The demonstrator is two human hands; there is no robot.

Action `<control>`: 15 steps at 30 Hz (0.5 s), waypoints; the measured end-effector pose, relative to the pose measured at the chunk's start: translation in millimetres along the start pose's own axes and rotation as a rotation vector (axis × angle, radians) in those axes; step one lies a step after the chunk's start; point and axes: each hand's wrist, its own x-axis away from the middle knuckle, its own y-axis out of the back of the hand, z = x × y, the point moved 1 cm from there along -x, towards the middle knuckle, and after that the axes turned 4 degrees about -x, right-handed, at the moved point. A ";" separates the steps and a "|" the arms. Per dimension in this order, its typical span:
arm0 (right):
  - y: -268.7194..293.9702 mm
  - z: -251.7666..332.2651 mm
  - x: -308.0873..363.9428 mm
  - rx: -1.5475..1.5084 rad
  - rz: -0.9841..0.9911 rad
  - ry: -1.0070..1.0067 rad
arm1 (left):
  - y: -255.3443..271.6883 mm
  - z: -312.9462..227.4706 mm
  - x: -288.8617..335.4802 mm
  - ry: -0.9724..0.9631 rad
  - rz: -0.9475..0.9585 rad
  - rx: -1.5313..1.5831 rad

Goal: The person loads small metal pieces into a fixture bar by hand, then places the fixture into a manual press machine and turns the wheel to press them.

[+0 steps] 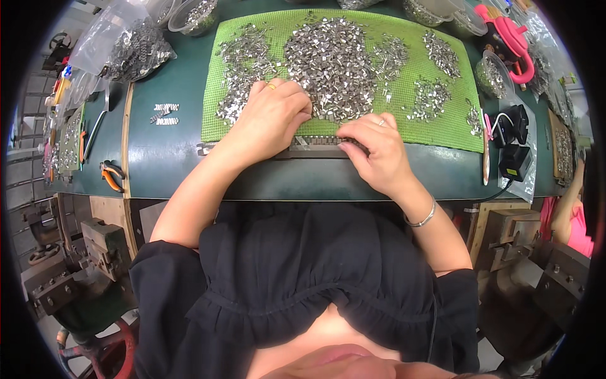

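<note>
A long narrow metal bar (309,151) lies along the near edge of the green textured mat (404,134), with a row of small metal pieces standing on it. My right hand (377,151) is at the right part of this bar, thumb and fingers closed at the row; what is between them is hidden. Fingers curled, my left hand (273,117) sits over the mat above the bar, beside the big heap of small shiny metal pieces (331,63). Its fingertips are turned away, so what they hold cannot be made out. Smaller piles of metal parts (432,98) spread around the heap.
On the green table, short linked metal strips (166,115) and orange-handled pliers (112,176) lie to the left. A plastic bag of parts (136,54) and tubs (192,16) stand behind. To the right are a pink-handled tool (511,38) and black adapters (514,161). Another person's arm (568,202) shows far right.
</note>
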 end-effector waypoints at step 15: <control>-0.1 -0.4 0.7 0.010 0.018 -0.004 | -2.7 -8.4 -6.6 0.073 -0.002 -0.069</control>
